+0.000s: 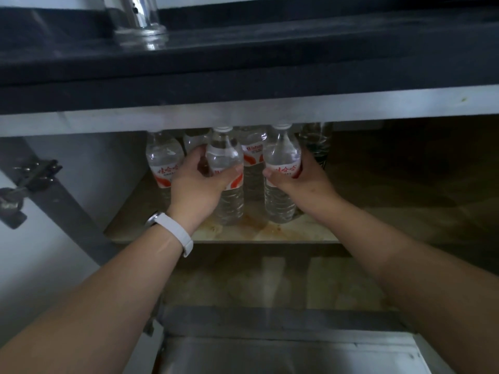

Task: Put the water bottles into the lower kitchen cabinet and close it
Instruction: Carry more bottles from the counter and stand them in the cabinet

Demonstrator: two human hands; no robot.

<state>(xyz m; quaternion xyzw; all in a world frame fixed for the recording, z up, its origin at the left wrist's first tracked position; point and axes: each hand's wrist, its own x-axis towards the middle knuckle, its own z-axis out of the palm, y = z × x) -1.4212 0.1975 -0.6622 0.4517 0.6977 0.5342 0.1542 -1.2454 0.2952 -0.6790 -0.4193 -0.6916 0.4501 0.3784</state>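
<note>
Above both grips runs the dark stone surface, with the pale front rail of the open lower kitchen cabinet just beneath it. I am reaching into that cabinet with both bare forearms. Under my grips lies the stained beige shelf, and to the left of my left grip stands the pale cabinet side wall with a dark metal hinge on it.

My left grip is curled round the middle of a clear plastic water bottle with a red-and-white label and white cap, thumb in front on the label, fingers wrapped behind. My right grip is wrapped the same way round a second clear labelled water bottle, just right of the first. Both bottles are upright, with their bases down at the shelf.

Just left of my left grip stands another clear labelled bottle. Between and behind my two grips stands a further one, and beyond my right grip is a darker, shadowed bottle.

A white wristband sits on my left wrist. Far above my left grip, a shiny metal post rises from the surface.
</note>
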